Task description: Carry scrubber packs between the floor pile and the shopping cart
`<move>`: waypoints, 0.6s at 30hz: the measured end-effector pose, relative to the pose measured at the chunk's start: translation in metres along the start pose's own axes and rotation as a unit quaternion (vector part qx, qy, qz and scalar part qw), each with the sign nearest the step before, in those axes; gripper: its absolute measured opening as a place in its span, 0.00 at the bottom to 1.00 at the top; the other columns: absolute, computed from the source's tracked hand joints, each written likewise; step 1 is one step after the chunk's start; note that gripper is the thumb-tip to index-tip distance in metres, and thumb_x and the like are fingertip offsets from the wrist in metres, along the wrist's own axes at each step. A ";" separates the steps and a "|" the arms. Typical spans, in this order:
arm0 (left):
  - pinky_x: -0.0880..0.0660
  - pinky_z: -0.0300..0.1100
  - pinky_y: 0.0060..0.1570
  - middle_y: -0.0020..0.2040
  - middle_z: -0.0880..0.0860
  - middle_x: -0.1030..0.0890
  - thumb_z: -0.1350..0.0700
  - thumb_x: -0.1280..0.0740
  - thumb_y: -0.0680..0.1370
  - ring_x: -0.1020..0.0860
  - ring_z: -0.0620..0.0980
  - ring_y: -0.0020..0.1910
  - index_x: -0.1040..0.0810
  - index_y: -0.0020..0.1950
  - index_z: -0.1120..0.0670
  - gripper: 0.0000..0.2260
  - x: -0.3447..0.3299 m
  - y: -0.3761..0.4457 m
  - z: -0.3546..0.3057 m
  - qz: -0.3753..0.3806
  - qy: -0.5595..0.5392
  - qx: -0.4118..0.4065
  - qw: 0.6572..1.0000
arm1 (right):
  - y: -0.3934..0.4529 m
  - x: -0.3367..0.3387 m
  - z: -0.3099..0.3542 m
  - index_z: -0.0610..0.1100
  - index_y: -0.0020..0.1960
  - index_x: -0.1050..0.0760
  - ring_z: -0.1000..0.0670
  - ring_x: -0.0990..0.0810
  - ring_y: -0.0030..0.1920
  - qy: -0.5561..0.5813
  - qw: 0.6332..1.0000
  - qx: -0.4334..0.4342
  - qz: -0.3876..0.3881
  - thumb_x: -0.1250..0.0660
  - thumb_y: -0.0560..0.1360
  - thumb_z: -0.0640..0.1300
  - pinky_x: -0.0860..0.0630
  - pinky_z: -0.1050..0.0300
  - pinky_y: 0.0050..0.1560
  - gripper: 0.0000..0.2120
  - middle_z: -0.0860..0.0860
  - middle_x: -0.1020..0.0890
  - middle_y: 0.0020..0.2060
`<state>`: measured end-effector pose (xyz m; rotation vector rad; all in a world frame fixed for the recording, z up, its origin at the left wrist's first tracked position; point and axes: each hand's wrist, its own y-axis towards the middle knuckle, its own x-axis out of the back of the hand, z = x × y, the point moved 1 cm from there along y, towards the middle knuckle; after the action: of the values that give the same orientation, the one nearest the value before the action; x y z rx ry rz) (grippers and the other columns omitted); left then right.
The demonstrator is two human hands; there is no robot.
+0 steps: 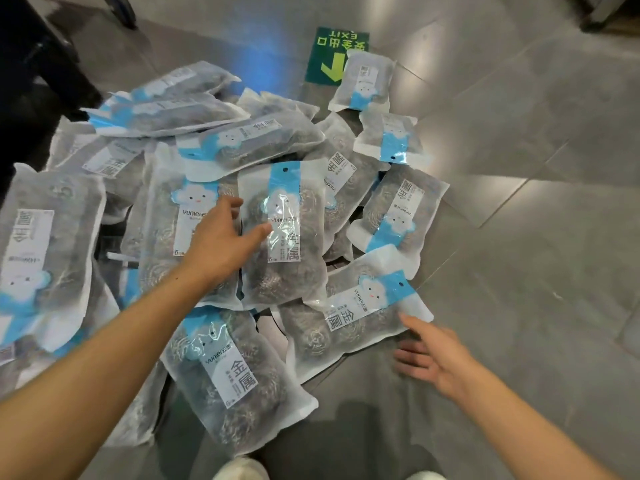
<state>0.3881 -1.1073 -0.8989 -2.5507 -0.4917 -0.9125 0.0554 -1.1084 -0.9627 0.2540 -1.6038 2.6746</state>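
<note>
Left hand (221,240) atop middle packet (284,237)

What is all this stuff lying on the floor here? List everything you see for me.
Clear plastic packs of grey metal scouring balls with blue-and-white labels: about twenty, heaped and overlapping on the floor, middle and left.
Green exit sticker with a yellow-green arrow: one, on the floor behind the heap, partly under a pack.
Grey floor tiles: under everything.
Black furniture: one piece, upper left, only partly seen.
Pale shoe tips: two, bottom edge.
Left hand: fingers spread, resting on the packs in the middle of the heap.
Right hand: open, at the edge of the nearest pack on the right.
</note>
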 end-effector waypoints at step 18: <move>0.27 0.45 0.55 0.64 0.51 0.26 0.47 0.24 0.76 0.24 0.52 0.59 0.34 0.76 0.54 0.33 -0.032 0.013 0.008 -0.020 -0.139 0.097 0.985 | 0.009 -0.097 -0.014 0.45 0.65 0.24 0.42 0.13 0.54 0.254 0.963 0.021 0.083 0.17 0.67 0.46 0.19 0.43 0.62 0.30 0.45 0.13 0.53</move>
<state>0.3745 -1.1207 -0.9288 -2.5049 -0.6793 -0.4938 0.1481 -1.0930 -0.9911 -0.5478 -1.4538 2.5835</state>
